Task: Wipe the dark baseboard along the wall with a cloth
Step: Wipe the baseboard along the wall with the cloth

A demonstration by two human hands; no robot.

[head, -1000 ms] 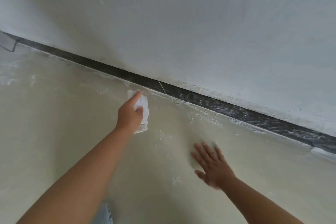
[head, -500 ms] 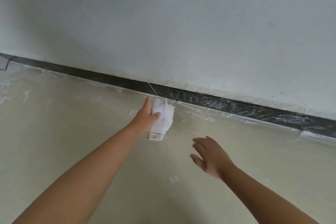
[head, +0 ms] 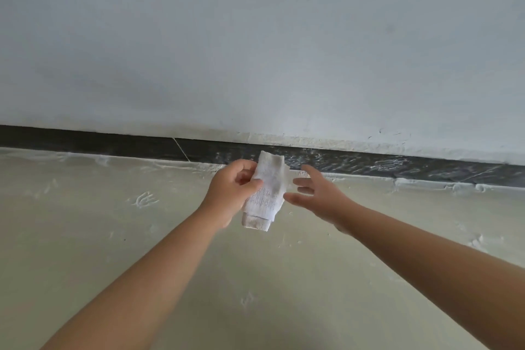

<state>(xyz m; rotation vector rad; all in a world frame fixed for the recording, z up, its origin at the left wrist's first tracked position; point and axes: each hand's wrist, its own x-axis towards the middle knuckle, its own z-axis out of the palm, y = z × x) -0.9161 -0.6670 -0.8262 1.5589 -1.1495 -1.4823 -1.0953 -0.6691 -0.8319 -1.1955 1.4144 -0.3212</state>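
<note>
A folded white cloth hangs upright just in front of the dark baseboard, which runs across the foot of the pale wall. My left hand grips the cloth from its left side, thumb across the front. My right hand is at the cloth's right edge with fingers spread and straight; whether they touch the cloth I cannot tell. The baseboard is clean and dark on the left, and streaked with white dust to the right of the cloth.
A pale wall fills the upper half. The cream floor below is dusty, with white smears and finger marks. A crusty white line follows the joint between floor and baseboard.
My left hand lifted the cloth off the floor edge and carried it to the right. My right hand left the floor and rose to the cloth's right side.
</note>
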